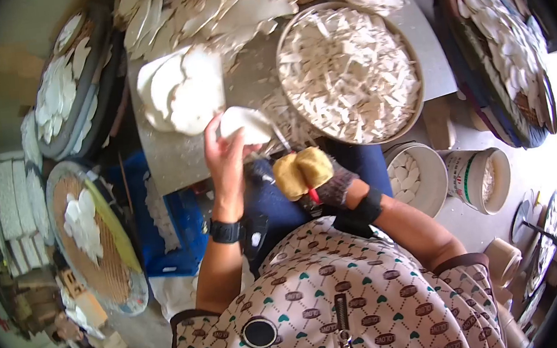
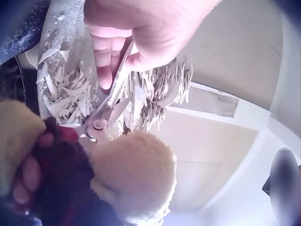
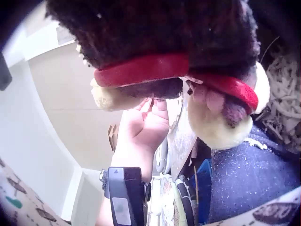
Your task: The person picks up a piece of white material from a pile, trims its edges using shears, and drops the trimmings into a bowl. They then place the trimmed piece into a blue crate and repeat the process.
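Note:
My bare left hand (image 1: 225, 162) pinches a thin white rounded sheet (image 1: 245, 124) between thumb and fingers above the table's front edge. Around the scissors (image 2: 99, 124), my right hand (image 1: 339, 184), in a dark knitted glove, is curled. Their handles are red, with thick yellow sponge padding (image 1: 316, 164) around them. In the left wrist view the blades lie along the edge of the sheet, close to the left fingertips. The right wrist view shows gloved fingers through the red handle loops, with the left hand (image 3: 143, 129) beyond, partly hidden by the padding.
A stack of white sheets (image 1: 182, 92) lies on the metal table (image 1: 179, 164), left of a round basin (image 1: 373, 142) of trimmings. More pieces (image 1: 220, 10) are heaped behind. Buckets (image 1: 437, 181) stand at right, a blue crate (image 1: 179, 262) and round tray (image 1: 70, 230) at left.

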`<act>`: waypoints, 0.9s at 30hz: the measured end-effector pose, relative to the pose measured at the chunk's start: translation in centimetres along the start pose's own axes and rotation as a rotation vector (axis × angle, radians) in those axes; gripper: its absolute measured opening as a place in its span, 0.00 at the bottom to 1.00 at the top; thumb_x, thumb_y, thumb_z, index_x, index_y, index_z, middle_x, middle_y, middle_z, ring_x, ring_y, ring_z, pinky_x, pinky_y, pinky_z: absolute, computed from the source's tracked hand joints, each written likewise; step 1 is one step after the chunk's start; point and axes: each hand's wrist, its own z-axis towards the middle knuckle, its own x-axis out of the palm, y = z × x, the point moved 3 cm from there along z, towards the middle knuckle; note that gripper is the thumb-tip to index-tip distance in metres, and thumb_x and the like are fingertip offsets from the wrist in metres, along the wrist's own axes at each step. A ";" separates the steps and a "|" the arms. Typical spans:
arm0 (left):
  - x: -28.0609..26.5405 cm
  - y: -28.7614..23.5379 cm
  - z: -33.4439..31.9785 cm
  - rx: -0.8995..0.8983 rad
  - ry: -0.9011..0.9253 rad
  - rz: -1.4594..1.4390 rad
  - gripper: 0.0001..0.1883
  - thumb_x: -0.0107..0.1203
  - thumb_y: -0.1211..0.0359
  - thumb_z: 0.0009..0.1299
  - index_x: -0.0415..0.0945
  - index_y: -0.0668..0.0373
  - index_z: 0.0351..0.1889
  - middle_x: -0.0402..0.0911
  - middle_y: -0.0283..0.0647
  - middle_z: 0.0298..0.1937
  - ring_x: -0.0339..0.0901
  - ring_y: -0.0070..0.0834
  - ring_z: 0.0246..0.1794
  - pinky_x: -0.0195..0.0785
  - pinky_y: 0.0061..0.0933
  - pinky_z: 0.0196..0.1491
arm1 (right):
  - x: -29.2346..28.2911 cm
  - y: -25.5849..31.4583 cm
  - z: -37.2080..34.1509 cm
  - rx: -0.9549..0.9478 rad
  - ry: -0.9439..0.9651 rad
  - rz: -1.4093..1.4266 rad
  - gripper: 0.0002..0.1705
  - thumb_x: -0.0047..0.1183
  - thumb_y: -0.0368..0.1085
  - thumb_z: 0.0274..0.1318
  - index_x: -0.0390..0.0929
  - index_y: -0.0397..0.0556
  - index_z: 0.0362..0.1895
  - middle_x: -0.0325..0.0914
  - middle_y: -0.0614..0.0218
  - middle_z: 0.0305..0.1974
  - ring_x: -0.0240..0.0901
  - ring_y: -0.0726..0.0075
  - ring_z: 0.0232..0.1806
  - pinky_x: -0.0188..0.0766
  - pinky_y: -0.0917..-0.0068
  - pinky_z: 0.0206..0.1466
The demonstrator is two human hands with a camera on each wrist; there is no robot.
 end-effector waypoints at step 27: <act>25.3 -11.4 -2.2 -0.104 1.214 0.237 0.21 0.51 0.79 0.62 0.65 0.67 0.55 0.74 0.49 0.50 0.75 0.33 0.48 0.68 0.31 0.53 | -2.3 0.0 -3.4 0.025 -0.276 -0.211 0.15 0.49 0.45 0.52 0.79 0.47 0.33 0.78 0.65 0.30 0.72 0.68 0.34 0.70 0.69 0.40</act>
